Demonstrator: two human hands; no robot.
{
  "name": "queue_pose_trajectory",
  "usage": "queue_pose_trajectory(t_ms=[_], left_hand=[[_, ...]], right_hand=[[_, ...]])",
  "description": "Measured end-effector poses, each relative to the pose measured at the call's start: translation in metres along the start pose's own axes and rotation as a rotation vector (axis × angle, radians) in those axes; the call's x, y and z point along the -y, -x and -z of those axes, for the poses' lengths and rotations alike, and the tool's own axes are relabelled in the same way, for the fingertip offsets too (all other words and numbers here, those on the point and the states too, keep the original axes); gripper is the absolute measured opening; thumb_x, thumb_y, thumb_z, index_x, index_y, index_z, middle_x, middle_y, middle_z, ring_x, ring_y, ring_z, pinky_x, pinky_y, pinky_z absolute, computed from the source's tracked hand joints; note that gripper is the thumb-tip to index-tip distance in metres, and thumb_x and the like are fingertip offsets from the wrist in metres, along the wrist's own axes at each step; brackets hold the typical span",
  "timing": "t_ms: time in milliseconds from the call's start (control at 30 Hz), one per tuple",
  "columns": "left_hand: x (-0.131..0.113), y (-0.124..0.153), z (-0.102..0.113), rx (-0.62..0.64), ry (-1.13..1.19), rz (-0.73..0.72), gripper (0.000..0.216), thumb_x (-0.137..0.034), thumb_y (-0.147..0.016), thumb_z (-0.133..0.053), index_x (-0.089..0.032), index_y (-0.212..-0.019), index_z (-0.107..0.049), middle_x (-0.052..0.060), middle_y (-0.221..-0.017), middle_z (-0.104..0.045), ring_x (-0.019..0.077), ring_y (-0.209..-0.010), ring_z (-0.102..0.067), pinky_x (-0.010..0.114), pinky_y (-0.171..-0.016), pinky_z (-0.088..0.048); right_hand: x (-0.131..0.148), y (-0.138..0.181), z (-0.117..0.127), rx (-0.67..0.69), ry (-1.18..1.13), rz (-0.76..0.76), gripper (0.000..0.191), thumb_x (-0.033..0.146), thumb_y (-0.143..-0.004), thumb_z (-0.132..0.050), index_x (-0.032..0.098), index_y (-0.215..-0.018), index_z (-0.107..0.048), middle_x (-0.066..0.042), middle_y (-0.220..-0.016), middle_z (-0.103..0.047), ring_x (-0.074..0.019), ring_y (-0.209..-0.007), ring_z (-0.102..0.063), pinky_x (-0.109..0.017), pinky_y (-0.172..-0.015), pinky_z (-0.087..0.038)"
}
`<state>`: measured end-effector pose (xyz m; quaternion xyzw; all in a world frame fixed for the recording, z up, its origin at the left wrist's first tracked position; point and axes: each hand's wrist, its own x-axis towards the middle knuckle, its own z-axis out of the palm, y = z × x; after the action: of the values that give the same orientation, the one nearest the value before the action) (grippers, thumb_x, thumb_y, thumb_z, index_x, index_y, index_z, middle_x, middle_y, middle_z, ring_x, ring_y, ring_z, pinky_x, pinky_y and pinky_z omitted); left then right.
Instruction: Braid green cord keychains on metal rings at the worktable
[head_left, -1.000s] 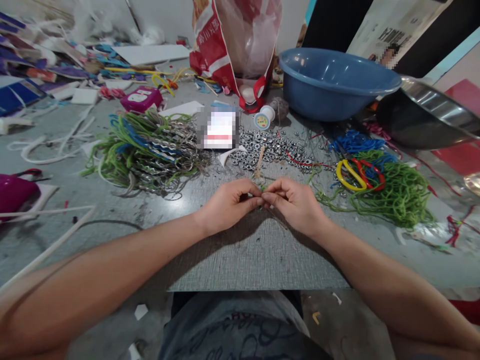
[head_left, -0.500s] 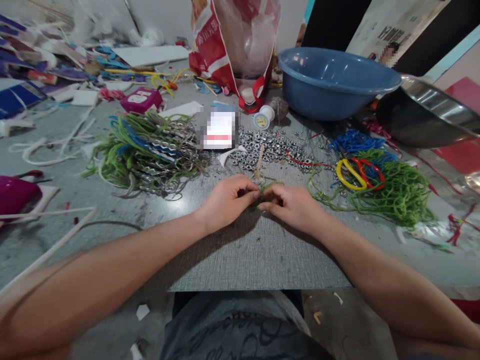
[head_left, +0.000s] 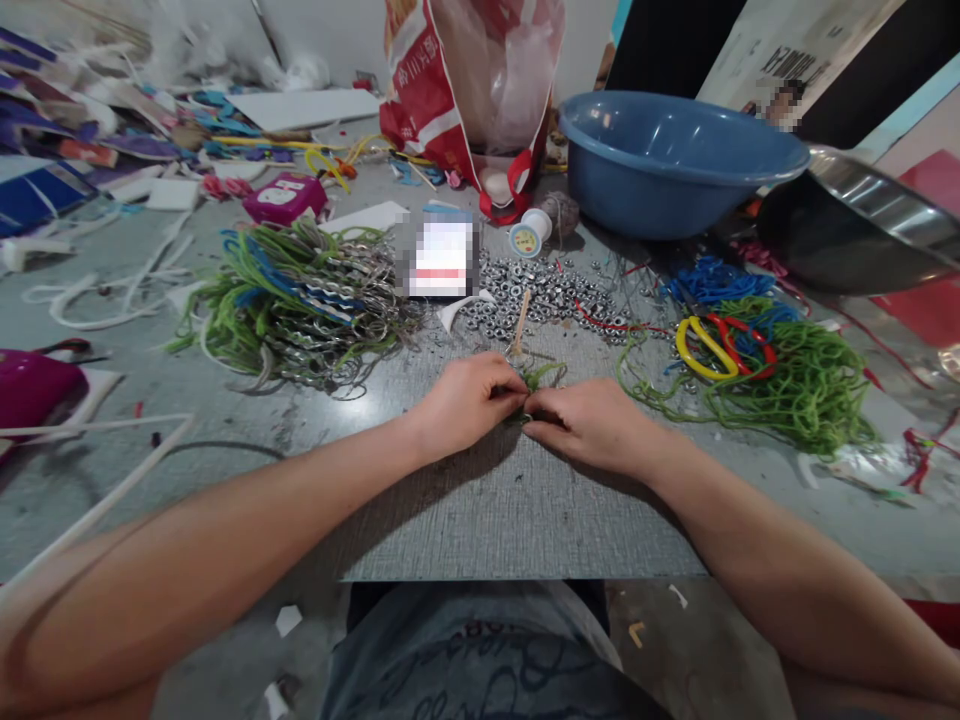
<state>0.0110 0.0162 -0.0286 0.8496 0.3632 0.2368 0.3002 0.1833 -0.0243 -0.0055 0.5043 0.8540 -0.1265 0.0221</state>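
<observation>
My left hand (head_left: 465, 400) and my right hand (head_left: 592, 425) meet fingertip to fingertip over the grey table (head_left: 480, 500). Both pinch a short green cord (head_left: 541, 377) that loops out above the fingers. What else the fingers hold is hidden. Just beyond them a thin wooden stick (head_left: 519, 322) stands at the edge of a spread of small metal nuts (head_left: 547, 290). A heap of loose green cord (head_left: 802, 385) lies to the right. Left of the hands sits a pile of finished cords with metal rings (head_left: 300, 300).
A blue basin (head_left: 675, 160) and a steel bowl (head_left: 862, 230) stand at the back right. Behind the nuts are a red-and-white plastic bag (head_left: 465, 90) and a thread spool (head_left: 529, 238). Yellow and red plastic clips (head_left: 716, 345) lie on the green heap. Paper scraps and a pink box (head_left: 285, 197) clutter the back left.
Both hands have stayed pinched together and shifted slightly lower and to the right. More of the green cord loop now shows above the fingers.
</observation>
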Motion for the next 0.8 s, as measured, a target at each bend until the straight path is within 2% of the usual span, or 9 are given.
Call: queue_pose_trajectory(t_ms=[200,433,633,800], left_hand=[[0.000,-0.004,0.004,0.174,-0.124,-0.095,0.017,-0.010,-0.078,-0.053,-0.015,-0.078,-0.069,0.002,-0.077,-0.060,0.0113,-0.070,-0.057,0.023,-0.064,-0.043],[-0.012,-0.003,0.011,0.279,-0.215,-0.076,0.014,-0.015,-0.074,-0.052,-0.013,-0.076,-0.066,0.003,-0.078,-0.057,0.0134,-0.071,-0.056,0.025,-0.065,-0.044],[-0.010,-0.004,0.010,0.281,-0.214,-0.048,0.015,-0.012,-0.076,-0.052,-0.013,-0.079,-0.067,0.003,-0.079,-0.059,0.0127,-0.072,-0.057,0.024,-0.066,-0.044],[-0.006,-0.005,0.011,0.276,-0.152,-0.031,0.016,-0.010,-0.078,-0.053,-0.015,-0.079,-0.068,0.001,-0.079,-0.061,0.0112,-0.072,-0.058,0.022,-0.067,-0.044]], right_hand=[[-0.001,0.002,0.001,-0.017,0.025,-0.013,0.028,0.036,-0.086,-0.049,0.017,-0.096,-0.066,-0.008,-0.076,-0.070,-0.0187,-0.065,-0.059,-0.028,-0.054,-0.024],[0.002,0.004,0.006,-0.025,0.074,-0.059,0.029,0.035,-0.087,-0.045,0.016,-0.099,-0.064,-0.007,-0.078,-0.070,-0.0167,-0.067,-0.059,-0.026,-0.054,-0.025],[0.001,0.004,0.002,-0.060,0.104,-0.054,0.029,0.034,-0.089,-0.042,0.017,-0.099,-0.063,-0.007,-0.080,-0.071,-0.0179,-0.067,-0.060,-0.027,-0.053,-0.021],[-0.002,0.006,0.001,-0.147,0.082,-0.009,0.027,0.032,-0.088,-0.044,0.017,-0.099,-0.063,-0.004,-0.071,-0.069,-0.0155,-0.062,-0.057,-0.027,-0.052,-0.019]])
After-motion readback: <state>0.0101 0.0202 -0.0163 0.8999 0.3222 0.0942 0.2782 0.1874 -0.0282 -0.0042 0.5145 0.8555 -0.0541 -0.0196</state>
